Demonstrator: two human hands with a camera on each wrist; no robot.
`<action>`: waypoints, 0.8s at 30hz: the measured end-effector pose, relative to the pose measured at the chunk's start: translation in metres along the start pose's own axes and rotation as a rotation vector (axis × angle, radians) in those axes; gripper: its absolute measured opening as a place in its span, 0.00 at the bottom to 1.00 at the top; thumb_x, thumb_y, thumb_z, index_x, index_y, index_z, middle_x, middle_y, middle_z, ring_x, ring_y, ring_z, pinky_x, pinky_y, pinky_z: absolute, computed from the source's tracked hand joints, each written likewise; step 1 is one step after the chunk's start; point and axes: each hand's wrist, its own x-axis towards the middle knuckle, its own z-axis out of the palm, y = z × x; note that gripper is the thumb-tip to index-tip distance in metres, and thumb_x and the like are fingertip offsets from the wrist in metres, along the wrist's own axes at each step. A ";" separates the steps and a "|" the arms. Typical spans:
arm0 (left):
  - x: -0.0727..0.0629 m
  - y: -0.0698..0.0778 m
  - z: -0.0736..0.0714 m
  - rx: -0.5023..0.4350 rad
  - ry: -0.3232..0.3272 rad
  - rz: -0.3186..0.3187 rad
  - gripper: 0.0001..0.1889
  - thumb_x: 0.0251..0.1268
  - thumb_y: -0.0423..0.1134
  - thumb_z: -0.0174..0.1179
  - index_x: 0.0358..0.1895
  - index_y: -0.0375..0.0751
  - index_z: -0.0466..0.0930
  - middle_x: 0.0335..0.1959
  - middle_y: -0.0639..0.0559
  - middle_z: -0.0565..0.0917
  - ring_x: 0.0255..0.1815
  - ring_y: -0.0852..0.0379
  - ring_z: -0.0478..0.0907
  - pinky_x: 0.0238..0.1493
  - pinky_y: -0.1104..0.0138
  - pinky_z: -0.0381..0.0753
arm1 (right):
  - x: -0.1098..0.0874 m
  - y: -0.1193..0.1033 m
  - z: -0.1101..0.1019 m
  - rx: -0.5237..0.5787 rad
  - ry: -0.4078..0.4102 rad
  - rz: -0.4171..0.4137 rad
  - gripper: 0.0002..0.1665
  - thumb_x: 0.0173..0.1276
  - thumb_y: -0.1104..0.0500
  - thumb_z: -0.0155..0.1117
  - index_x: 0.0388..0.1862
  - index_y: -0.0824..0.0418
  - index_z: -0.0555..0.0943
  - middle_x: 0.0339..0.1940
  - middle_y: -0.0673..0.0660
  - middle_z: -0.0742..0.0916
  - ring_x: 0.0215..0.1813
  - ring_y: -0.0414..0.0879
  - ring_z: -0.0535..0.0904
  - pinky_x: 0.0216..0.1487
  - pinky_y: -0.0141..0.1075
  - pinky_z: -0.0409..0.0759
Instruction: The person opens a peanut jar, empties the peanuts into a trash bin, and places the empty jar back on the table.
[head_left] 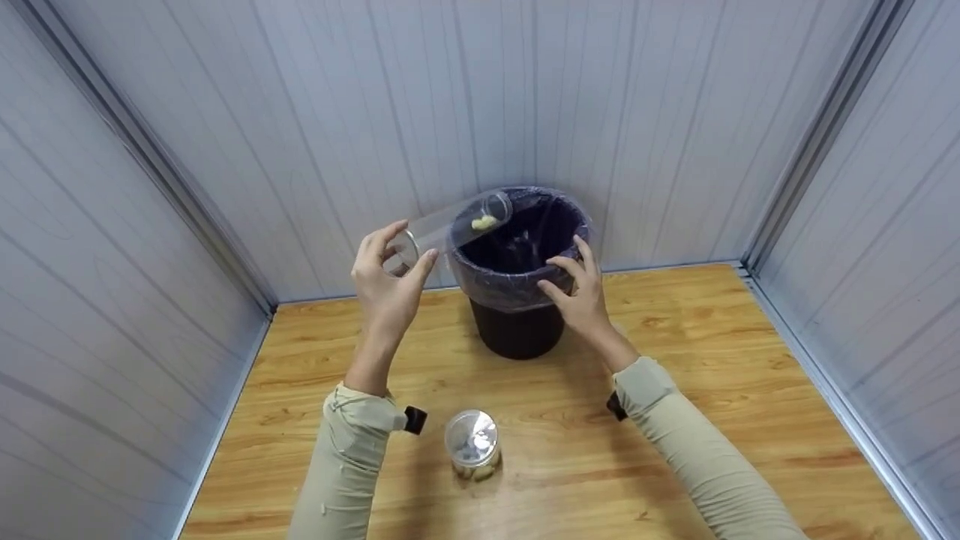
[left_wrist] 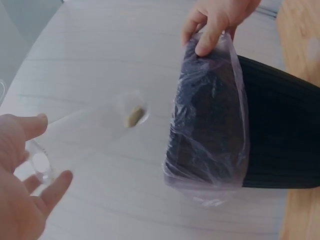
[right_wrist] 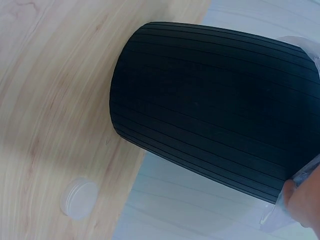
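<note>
My left hand (head_left: 386, 285) holds a clear plastic tube-shaped container (head_left: 442, 225) by its near end, thumb and fingers round the rim. Its far end slopes down above the opening of a black bin (head_left: 517, 330), and a few pale yellow pieces (head_left: 484, 223) lie inside near that end. A thin see-through bag (head_left: 510, 289) lines the bin and folds over its rim. With fingers inside and thumb outside, my right hand (head_left: 583, 296) pinches the bag-covered rim on the right side; the left wrist view shows this thumb (left_wrist: 209, 40) on the bag.
Nearer to me on the wood-grain surface (head_left: 337, 330) stands a short clear jar (head_left: 474, 446) with pale pieces at its bottom. A round translucent lid (right_wrist: 80, 198) lies beside the bin in the right wrist view. Pale panel walls (head_left: 487, 97) enclose the back and both sides.
</note>
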 end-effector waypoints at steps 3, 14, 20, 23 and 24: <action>0.003 0.002 0.001 0.074 -0.044 0.079 0.25 0.52 0.34 0.74 0.56 0.39 0.80 0.50 0.47 0.77 0.45 0.51 0.77 0.36 0.64 0.84 | 0.000 0.000 0.001 -0.002 0.001 0.005 0.19 0.59 0.58 0.75 0.49 0.59 0.82 0.72 0.68 0.64 0.73 0.62 0.55 0.69 0.58 0.55; 0.001 -0.003 -0.001 0.146 -0.108 0.123 0.25 0.50 0.33 0.75 0.54 0.38 0.80 0.49 0.47 0.76 0.44 0.49 0.74 0.37 0.62 0.85 | 0.004 0.000 0.005 -0.010 0.006 0.001 0.20 0.57 0.59 0.76 0.48 0.59 0.82 0.72 0.68 0.64 0.72 0.63 0.56 0.69 0.57 0.54; -0.003 -0.006 -0.002 0.115 -0.079 0.070 0.24 0.51 0.36 0.74 0.53 0.38 0.79 0.48 0.47 0.76 0.43 0.53 0.75 0.35 0.64 0.84 | 0.004 0.001 0.007 -0.002 0.020 -0.015 0.20 0.56 0.60 0.76 0.47 0.59 0.83 0.71 0.70 0.65 0.71 0.64 0.56 0.69 0.56 0.56; -0.008 -0.009 -0.004 0.030 -0.026 -0.050 0.23 0.53 0.37 0.73 0.53 0.38 0.77 0.48 0.46 0.76 0.41 0.52 0.77 0.34 0.65 0.84 | 0.005 0.003 0.008 0.005 0.022 -0.025 0.20 0.55 0.60 0.76 0.47 0.60 0.82 0.71 0.70 0.65 0.71 0.63 0.56 0.69 0.55 0.56; -0.010 -0.010 -0.004 -0.027 -0.009 -0.111 0.23 0.54 0.36 0.72 0.53 0.37 0.76 0.48 0.45 0.75 0.40 0.50 0.78 0.35 0.64 0.84 | 0.005 0.003 0.008 0.007 0.022 -0.027 0.20 0.55 0.61 0.76 0.47 0.60 0.82 0.71 0.70 0.65 0.71 0.63 0.56 0.69 0.55 0.56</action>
